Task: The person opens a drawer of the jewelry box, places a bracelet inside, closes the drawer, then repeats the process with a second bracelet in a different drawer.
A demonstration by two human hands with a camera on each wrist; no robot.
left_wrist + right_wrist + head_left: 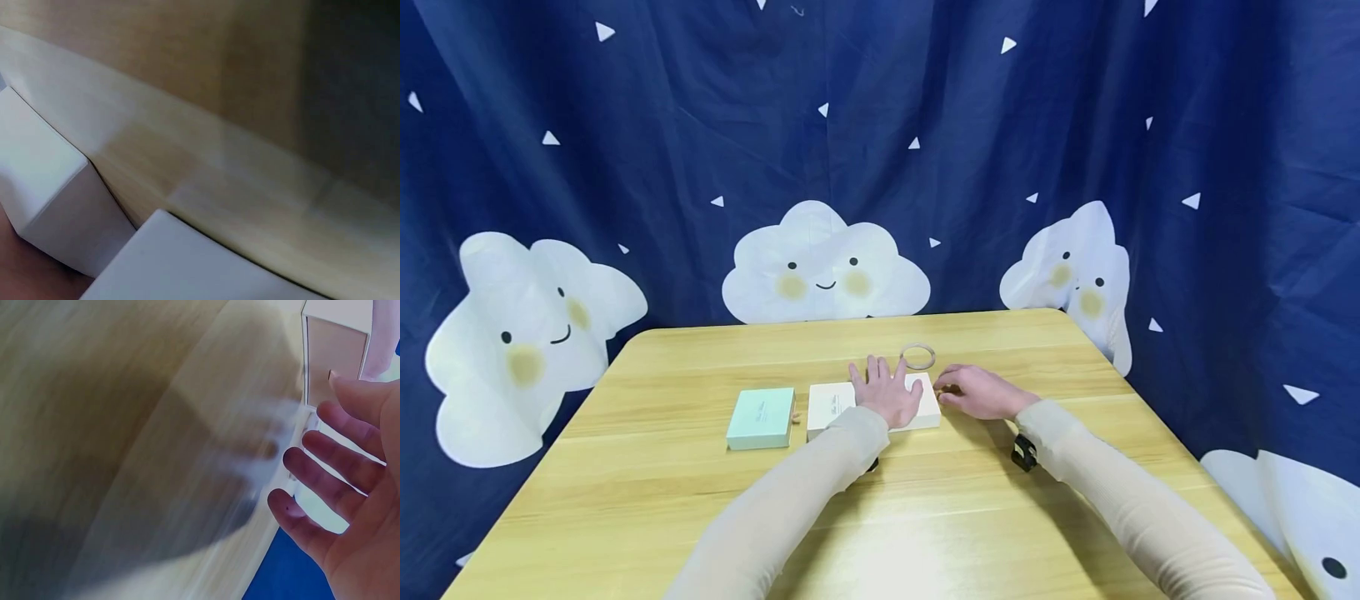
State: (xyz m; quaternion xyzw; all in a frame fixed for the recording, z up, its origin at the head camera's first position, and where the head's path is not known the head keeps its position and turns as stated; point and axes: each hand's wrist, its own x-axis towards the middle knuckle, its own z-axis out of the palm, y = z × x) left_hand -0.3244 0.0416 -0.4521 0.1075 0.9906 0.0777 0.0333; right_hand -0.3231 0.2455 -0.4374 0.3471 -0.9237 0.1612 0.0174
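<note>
My left hand (891, 396) rests with spread fingers across the top of a small white box (927, 408), hiding much of its lid. At that box's right end is my right hand (981, 393), its fingers loosely bent. The right wrist view shows a pale pink panel (337, 356) in the box's end, with a small dark notch; my thumb tip (350, 390) is right at it, the other fingers spread apart. Another white box (826, 406) with lettering lies just left of my left hand; two white box corners show in the left wrist view.
A mint-green box (760, 417) lies left of the white boxes, a small tab (797, 417) sticking out at its right side. Behind the boxes lies a thin ring-shaped bangle (917, 357). The wooden table (647, 483) ends at a blue cloud-print curtain (970, 208).
</note>
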